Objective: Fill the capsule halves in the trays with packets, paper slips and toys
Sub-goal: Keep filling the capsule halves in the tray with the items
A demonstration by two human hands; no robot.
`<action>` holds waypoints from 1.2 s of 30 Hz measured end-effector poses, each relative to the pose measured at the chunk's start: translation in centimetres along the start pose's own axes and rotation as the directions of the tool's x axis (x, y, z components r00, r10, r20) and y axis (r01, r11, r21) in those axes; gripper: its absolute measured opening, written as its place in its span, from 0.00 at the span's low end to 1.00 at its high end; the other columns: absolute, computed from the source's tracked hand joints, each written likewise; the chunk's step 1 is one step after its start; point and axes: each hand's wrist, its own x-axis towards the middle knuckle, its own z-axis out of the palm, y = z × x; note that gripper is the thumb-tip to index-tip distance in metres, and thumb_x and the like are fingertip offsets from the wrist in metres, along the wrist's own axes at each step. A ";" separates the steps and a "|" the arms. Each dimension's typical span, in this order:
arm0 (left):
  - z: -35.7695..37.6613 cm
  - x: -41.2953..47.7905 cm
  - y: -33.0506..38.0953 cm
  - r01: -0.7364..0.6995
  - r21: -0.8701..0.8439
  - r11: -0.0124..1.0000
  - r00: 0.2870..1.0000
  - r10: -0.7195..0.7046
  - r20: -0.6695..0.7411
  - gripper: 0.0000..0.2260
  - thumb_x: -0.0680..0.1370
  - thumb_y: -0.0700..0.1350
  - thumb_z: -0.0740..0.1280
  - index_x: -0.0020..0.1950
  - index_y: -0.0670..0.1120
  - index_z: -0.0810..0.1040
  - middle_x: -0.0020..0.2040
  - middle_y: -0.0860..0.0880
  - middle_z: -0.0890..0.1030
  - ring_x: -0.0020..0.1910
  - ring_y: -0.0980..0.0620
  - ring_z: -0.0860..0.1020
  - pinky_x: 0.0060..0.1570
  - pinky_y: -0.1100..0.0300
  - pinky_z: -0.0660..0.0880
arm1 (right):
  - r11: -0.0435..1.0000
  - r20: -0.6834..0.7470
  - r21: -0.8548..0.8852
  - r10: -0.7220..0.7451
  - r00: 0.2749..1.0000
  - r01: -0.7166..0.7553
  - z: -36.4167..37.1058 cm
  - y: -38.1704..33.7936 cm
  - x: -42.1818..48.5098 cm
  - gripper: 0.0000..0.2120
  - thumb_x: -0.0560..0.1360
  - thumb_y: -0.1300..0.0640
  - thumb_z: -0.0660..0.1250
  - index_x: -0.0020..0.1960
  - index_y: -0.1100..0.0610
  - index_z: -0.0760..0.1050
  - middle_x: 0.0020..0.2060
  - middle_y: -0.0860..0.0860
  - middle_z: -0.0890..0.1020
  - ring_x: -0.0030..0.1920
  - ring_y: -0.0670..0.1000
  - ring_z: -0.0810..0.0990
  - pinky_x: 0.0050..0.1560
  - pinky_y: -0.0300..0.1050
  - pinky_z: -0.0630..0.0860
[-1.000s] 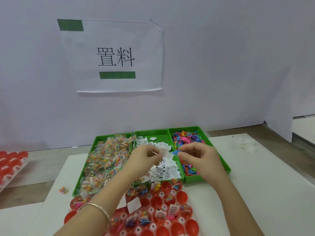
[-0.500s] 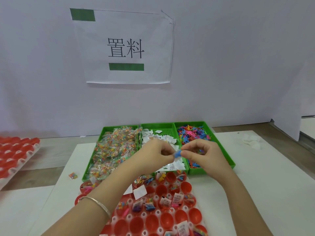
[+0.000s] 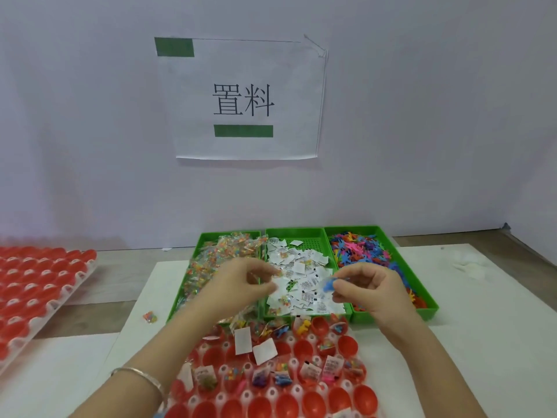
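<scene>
Three green bins stand side by side: candy packets (image 3: 224, 260) on the left, paper slips (image 3: 306, 268) in the middle, coloured plastic toys (image 3: 360, 251) on the right. In front lies a tray of red capsule halves (image 3: 313, 401); several hold packets, slips and toys, and others hold nothing. My left hand (image 3: 241, 286) hovers over the seam between the packet and slip bins, fingers pinched on a white paper slip (image 3: 280, 288). My right hand (image 3: 372, 292) pinches a small blue toy (image 3: 328, 285) above the slip bin's right side.
A second tray of red capsule halves (image 3: 36, 291) lies at the far left. One stray packet (image 3: 149, 317) sits on the white table left of the bins. A crumpled white scrap (image 3: 470, 263) lies at the back right. A printed sign (image 3: 244, 99) hangs on the wall behind.
My hands, which met over the slip bin, have drawn apart. The blue toy stays with my right hand, the slip with my left.
</scene>
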 end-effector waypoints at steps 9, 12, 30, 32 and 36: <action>-1.6 0.7 -5.8 0.215 0.400 0.891 0.972 -0.235 0.000 0.05 0.75 0.51 0.72 0.44 0.52 0.78 0.43 0.56 0.79 0.42 0.57 0.77 0.42 0.63 0.73 | 0.985 -0.132 0.123 -0.106 0.986 0.122 -0.4 -0.9 0.0 0.13 0.67 0.67 0.72 0.51 0.59 0.81 0.38 0.57 0.85 0.36 0.52 0.84 0.36 0.38 0.80; -1.7 0.5 -5.6 0.215 0.377 0.901 0.976 -0.186 -0.114 0.08 0.79 0.50 0.67 0.43 0.48 0.81 0.39 0.51 0.82 0.37 0.54 0.79 0.39 0.61 0.74 | 0.988 -0.107 0.076 -0.125 0.986 0.133 0.0 -1.1 -0.3 0.09 0.67 0.65 0.73 0.47 0.59 0.83 0.38 0.57 0.86 0.35 0.53 0.84 0.36 0.38 0.80; -1.1 -4.9 3.5 -0.081 -0.042 0.996 0.970 0.088 0.227 0.09 0.79 0.50 0.66 0.44 0.47 0.82 0.39 0.47 0.82 0.36 0.49 0.79 0.40 0.55 0.78 | 0.956 0.142 -0.276 -0.060 0.988 0.098 4.5 -1.0 -2.1 0.09 0.72 0.59 0.74 0.40 0.45 0.82 0.43 0.44 0.84 0.45 0.40 0.81 0.45 0.37 0.77; -0.8 -5.1 3.5 -0.144 0.052 0.988 0.964 0.128 0.234 0.12 0.80 0.52 0.65 0.42 0.45 0.79 0.38 0.42 0.79 0.31 0.51 0.72 0.34 0.58 0.71 | 0.968 0.162 -0.246 -0.010 0.987 0.050 4.4 -0.8 -2.2 0.08 0.73 0.61 0.73 0.42 0.48 0.81 0.45 0.46 0.85 0.47 0.46 0.83 0.49 0.45 0.80; -0.7 -6.0 3.5 -0.213 0.172 0.962 0.954 0.166 0.250 0.08 0.80 0.50 0.65 0.47 0.48 0.81 0.36 0.56 0.79 0.33 0.63 0.74 0.34 0.70 0.68 | 0.994 0.216 -0.096 0.077 0.973 -0.057 4.8 -1.0 -2.9 0.08 0.73 0.67 0.71 0.49 0.56 0.80 0.39 0.56 0.86 0.37 0.53 0.85 0.39 0.43 0.82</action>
